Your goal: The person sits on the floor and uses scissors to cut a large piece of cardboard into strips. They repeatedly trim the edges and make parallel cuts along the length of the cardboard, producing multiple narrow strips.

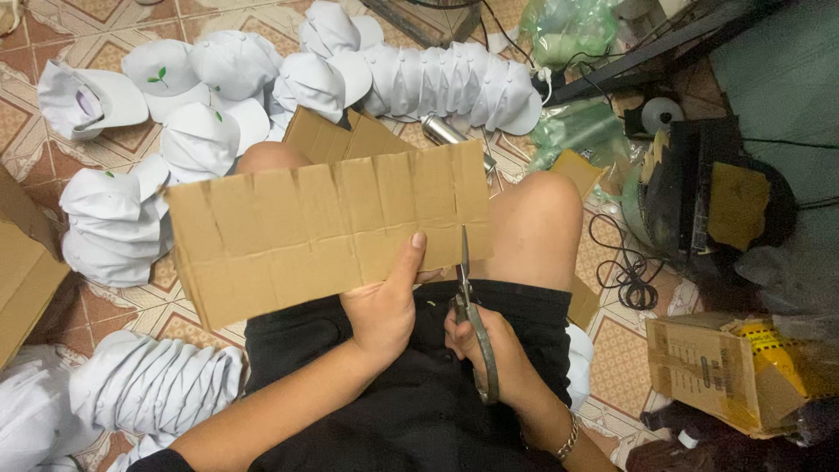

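Observation:
A long brown cardboard strip [323,227] is held flat above my knees. Its far edge carries several short slits. My left hand [384,301] grips the near edge of the strip, thumb on top. My right hand [489,345] holds a pair of metal scissors [470,306] by the handles. The blades point away from me and touch the cardboard's near edge close to its right end. I sit on the floor in black shorts, both knees bare.
White caps [454,83] lie in stacked rows and loose piles on the tiled floor at the far side and at my left. More cardboard pieces [345,135] lie beyond my knees. A dark machine [699,201], black cables [625,275] and a cardboard box [717,371] sit at my right.

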